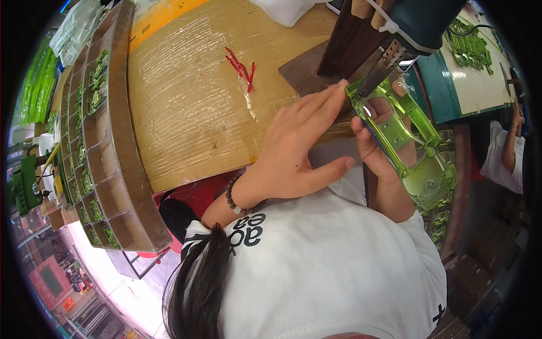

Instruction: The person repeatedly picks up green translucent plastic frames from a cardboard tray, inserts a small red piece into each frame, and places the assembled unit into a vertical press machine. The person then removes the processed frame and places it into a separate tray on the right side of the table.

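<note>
My right hand [377, 152] grips a long, translucent green plastic frame [424, 175] with a large opening in it, tilted at the right of the work table. My left hand [293, 144] is open, with the fingers stretched out together and the thumb apart. Its fingertips are at the frame's upper left corner, and I cannot tell whether they press on it. Directly over that end points the perforated metal nozzle [385, 66] of a dark hot-air gun [420, 22]. The nozzle's tip hides part of the frame's upper end.
Several thin red pieces [244, 70] lie on the film-covered table [186, 107]. A divided cardboard tray [121, 164] with green parts stands at the left. The gun's dark wooden stand [347, 42] rises behind my hands. Another person's arm [511, 150] shows at far right.
</note>
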`<act>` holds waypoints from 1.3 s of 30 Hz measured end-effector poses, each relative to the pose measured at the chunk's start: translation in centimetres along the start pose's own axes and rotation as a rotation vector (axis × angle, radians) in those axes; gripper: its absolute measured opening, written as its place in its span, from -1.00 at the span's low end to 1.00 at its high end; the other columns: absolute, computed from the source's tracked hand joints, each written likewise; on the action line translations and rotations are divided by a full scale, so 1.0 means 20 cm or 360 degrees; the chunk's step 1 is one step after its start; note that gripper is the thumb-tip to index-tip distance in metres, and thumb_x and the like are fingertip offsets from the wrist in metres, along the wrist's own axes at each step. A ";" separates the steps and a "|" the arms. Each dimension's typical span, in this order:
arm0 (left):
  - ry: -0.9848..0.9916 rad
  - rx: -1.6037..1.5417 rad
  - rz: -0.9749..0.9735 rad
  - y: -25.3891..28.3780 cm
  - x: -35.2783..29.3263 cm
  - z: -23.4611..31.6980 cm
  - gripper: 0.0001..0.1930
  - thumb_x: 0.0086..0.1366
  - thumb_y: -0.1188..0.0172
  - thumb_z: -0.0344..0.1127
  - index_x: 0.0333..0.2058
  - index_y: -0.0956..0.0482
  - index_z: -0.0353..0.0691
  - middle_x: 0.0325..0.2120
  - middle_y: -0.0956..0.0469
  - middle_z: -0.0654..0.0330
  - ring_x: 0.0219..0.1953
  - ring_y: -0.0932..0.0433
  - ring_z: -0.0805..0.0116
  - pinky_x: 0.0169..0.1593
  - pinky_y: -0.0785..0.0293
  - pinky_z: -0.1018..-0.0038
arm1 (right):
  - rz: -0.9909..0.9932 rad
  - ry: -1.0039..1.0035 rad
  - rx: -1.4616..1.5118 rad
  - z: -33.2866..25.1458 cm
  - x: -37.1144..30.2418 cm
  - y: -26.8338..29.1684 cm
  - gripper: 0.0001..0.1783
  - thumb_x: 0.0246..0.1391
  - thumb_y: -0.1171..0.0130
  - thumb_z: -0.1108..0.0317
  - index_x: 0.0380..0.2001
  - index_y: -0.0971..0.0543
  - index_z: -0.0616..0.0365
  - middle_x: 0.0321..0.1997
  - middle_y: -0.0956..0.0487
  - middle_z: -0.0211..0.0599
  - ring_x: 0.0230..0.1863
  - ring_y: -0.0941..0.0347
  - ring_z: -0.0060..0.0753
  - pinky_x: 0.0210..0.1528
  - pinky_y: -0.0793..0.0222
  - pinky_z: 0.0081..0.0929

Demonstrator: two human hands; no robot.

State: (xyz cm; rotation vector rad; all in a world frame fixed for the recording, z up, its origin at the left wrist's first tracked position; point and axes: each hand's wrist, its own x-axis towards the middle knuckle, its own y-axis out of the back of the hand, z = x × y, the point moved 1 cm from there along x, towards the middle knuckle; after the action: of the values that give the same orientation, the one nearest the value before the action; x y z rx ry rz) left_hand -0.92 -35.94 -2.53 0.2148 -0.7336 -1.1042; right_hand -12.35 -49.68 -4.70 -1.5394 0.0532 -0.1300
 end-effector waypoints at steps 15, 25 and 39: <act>0.0019 0.0087 -0.0051 -0.01 0.00 0.00 -0.24 0.08 -0.12 -0.04 0.16 -0.11 -0.38 0.12 -0.21 -0.04 0.09 -0.26 0.06 0.01 -0.14 0.33 | -0.0007 0.0010 0.0042 -0.01 -0.01 0.00 -0.41 0.19 0.28 -0.06 0.00 -0.35 0.26 0.00 -0.41 0.05 -0.04 -0.36 0.25 -0.07 -0.47 -0.18; 0.0074 -0.0022 -0.0089 0.01 0.00 -0.02 -0.31 0.14 -0.08 -0.14 0.16 -0.09 -0.40 0.13 -0.17 -0.10 0.09 -0.26 0.04 0.06 -0.15 0.35 | -0.0200 0.0012 -0.0017 -0.04 -0.07 0.04 -0.46 0.20 0.22 0.06 0.10 -0.22 0.23 0.12 -0.29 0.07 0.10 -0.22 0.21 0.10 -0.30 -0.20; 0.0313 -0.0941 0.0340 0.00 -0.05 -0.04 -0.51 0.17 0.00 -0.38 0.10 -0.22 -0.35 0.12 -0.21 0.04 0.09 -0.26 0.26 0.12 -0.13 0.40 | 0.1218 0.1165 -0.1830 -1.25 -0.18 -0.23 -0.67 -0.06 -0.10 0.27 -0.29 -0.47 0.33 -0.35 -0.50 -0.16 -0.33 -0.45 -0.33 -0.30 -0.41 -0.48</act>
State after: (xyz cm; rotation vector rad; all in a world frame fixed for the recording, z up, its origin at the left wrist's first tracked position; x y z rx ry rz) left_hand -0.72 -35.32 -3.57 -0.2509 -0.2271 -1.0318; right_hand -19.03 -74.22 -1.11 -2.3905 1.4956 -0.0333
